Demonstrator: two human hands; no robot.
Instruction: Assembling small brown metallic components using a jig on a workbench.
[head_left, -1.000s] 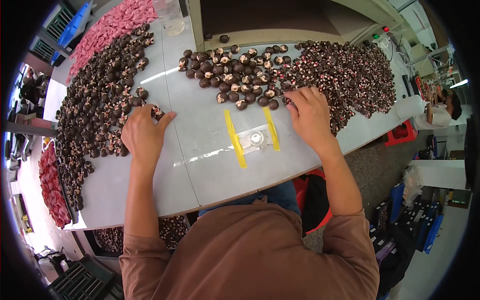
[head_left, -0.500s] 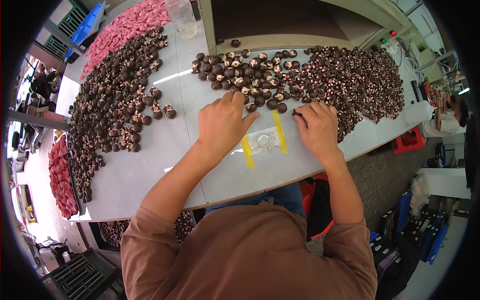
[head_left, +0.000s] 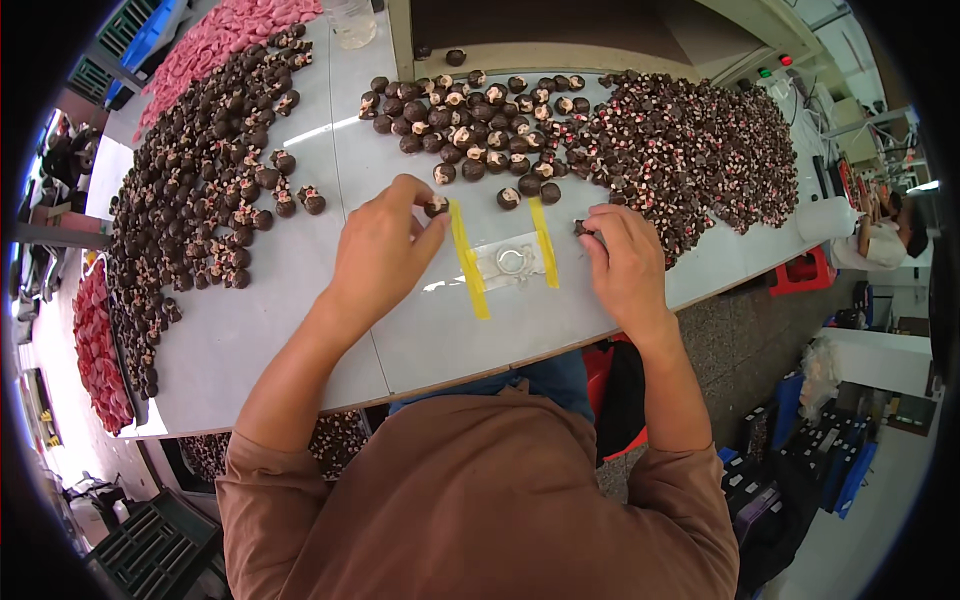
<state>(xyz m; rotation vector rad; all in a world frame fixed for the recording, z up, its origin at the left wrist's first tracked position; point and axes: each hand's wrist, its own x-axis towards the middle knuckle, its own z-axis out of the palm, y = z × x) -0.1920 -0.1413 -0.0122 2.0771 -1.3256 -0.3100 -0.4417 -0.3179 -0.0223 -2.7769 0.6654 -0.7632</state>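
Note:
My left hand (head_left: 380,245) is closed on a dark brown ball with a pale face-like patch (head_left: 436,206), between thumb and forefinger. My right hand (head_left: 628,262) pinches a small dark piece (head_left: 582,228), mostly hidden by the fingertips. On the table between the hands lies a clear fixture with a round ring (head_left: 513,262), held down by yellow tape strips (head_left: 546,245). Just beyond them sits a cluster of similar balls (head_left: 462,138). To its right spreads a heap of small dark pieces with red and pale spots (head_left: 690,150).
More brown pieces with pale parts (head_left: 200,170) cover the table's left side, beside pink pieces (head_left: 235,50). A clear plastic container (head_left: 352,25) stands at the back. A grey frame (head_left: 560,75) borders the far edge. Another person (head_left: 880,240) sits far right.
My left hand has drawn back from the cluster toward me and left, now with a ball in its fingers. My right hand stays near the heap's edge. The whole view has shifted slightly.

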